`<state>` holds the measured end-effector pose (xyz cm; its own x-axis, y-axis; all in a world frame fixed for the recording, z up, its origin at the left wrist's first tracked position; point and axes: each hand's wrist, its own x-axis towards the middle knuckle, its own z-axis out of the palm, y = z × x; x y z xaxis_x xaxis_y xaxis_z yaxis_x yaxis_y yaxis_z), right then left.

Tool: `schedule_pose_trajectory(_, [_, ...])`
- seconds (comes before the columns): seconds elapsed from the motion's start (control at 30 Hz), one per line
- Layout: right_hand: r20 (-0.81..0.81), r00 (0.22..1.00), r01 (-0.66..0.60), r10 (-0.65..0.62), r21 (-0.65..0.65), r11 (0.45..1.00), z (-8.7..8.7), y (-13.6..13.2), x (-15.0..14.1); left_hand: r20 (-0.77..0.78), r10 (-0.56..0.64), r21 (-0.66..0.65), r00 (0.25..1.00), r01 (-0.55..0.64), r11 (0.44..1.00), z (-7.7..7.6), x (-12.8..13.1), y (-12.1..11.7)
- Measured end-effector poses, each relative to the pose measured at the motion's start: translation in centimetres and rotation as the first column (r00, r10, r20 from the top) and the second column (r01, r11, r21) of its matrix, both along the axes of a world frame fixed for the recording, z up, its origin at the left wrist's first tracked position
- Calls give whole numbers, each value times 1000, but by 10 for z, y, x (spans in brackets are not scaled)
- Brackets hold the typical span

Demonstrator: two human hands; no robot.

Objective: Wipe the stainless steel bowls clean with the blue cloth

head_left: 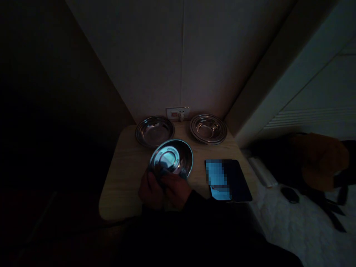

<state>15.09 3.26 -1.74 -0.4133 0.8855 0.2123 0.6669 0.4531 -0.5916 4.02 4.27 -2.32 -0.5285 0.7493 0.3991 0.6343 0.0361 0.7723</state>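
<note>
A shiny metal bowl (183, 157) is held tilted above the small wooden table (122, 185), its inside catching bluish light. My left hand (151, 191) is closed on the bowl's near left rim. On its near edge, my right hand (175, 189) has its fingers bent against the rim. Both hands are close together, and the dim light hides some of the fingertips. Behind the held bowl stands another wide metal bowl (154, 131). A stack of metal bowls (208, 129) sits at the back right of the table.
A tablet or unfolded phone (239, 181) with a partly lit screen lies on the right of the table. A wall socket (178, 113) with a plug is behind the bowls. Right of the table are a brown cap (322, 159), dark straps and pale bedding (286, 230).
</note>
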Motion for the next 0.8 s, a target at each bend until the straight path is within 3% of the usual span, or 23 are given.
schedule_pose_trajectory(0.17, [79,994,-82,77,66,994,-4,3,13,-36,-39,-4,999,39,999,-1,-5,-1])
schedule_pose_trajectory(0.27, [135,991,-28,19,62,998,-4,4,25,-20,-34,-11,999,34,999,2,-2,-2])
schedule_pose_trajectory(0.37, [131,991,-10,2,58,998,-2,2,14,13,4,-34,1000,-3,999,4,1,-2])
schedule_pose_trajectory(0.5, [102,993,-74,66,86,994,-2,2,1,-9,9,-26,1000,-10,1000,4,0,-5])
schedule_pose_trajectory(0.7, [184,982,-65,51,69,995,-4,14,42,-11,-51,-13,999,51,999,6,0,-7])
schedule_pose_trajectory(0.8, [179,984,-34,24,52,998,-1,13,36,-3,-6,-22,1000,6,1000,8,5,-6])
